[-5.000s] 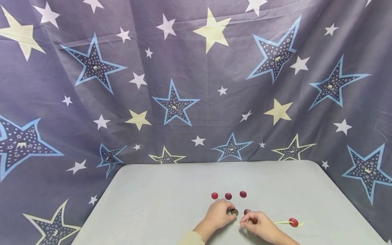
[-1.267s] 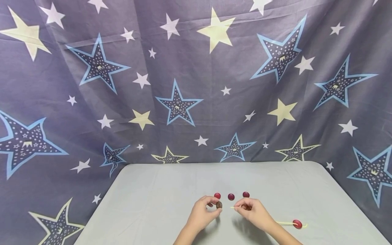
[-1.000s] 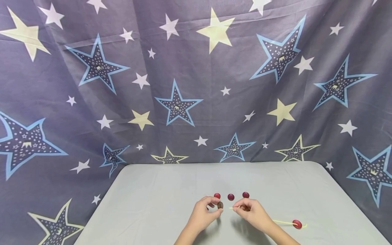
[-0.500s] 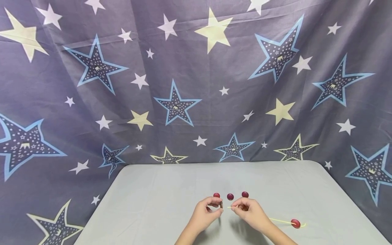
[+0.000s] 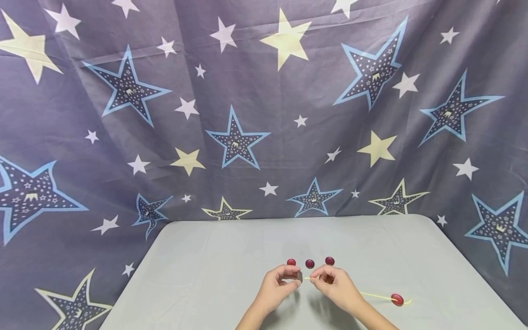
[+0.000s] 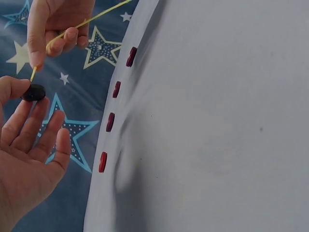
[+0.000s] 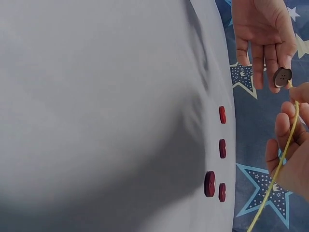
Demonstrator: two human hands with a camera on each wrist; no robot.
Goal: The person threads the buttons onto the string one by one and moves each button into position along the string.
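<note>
My left hand (image 5: pixel 275 286) pinches a dark brown button (image 7: pixel 282 76) between thumb and fingertips, above the table. Several small holes show in the button's middle in the right wrist view. Facing it, my right hand (image 5: pixel 335 283) pinches a yellow string (image 7: pixel 269 193) close to its end, and a short tip sticks out toward the button. In the left wrist view that tip is right at the button's rim; whether it is in a hole I cannot tell. The string trails right to a red button (image 5: pixel 397 299) threaded near its far end, lying on the table.
Behind the hands, a bright red button (image 5: pixel 291 262), a dark red button (image 5: pixel 310 264) and another dark red button (image 5: pixel 329 261) lie in a row on the pale table (image 5: pixel 214 266). A star-patterned curtain (image 5: pixel 255 91) hangs behind the table.
Five seconds ago the brown button was low at the table by my left hand; it is now raised and turned on edge. Lately the string tip and the button have come closer together.
</note>
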